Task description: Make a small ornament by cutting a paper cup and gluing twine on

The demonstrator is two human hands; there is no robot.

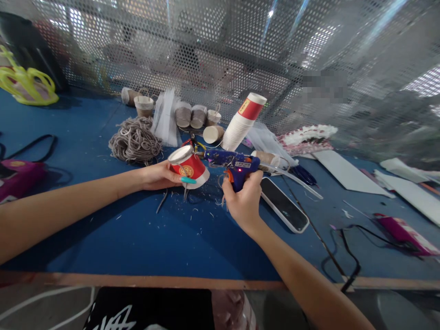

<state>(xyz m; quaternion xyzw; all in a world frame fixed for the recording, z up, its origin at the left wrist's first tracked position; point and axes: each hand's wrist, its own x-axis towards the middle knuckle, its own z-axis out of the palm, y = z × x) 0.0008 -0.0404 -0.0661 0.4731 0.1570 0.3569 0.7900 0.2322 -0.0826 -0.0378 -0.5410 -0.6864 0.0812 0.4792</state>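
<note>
Tilted on its side, a red and white paper cup (pixel 192 167) is gripped by my left hand (pixel 160 175), thumb across its wall. A short grey cord (pixel 186 191) hangs by the cup near my thumb. My right hand (pixel 244 197) is wrapped round the handle of a blue hot glue gun (pixel 228 160). Its nozzle points left and meets or nearly meets the cup's upper side; I cannot tell if they touch. A clear glue stick (pixel 295 178) juts from the gun's back. A heap of grey cord (pixel 135 140) lies behind my left hand.
A stack of paper cups (pixel 242 123) leans behind the gun, beside several cord-wrapped cups (pixel 190 114). A phone (pixel 284 205) lies right of my right hand. White boards (pixel 350 172) and a purple box (pixel 405 233) are farther right; yellow scissors (pixel 29 85) are far left. A perforated metal screen (pixel 220 55) stands behind.
</note>
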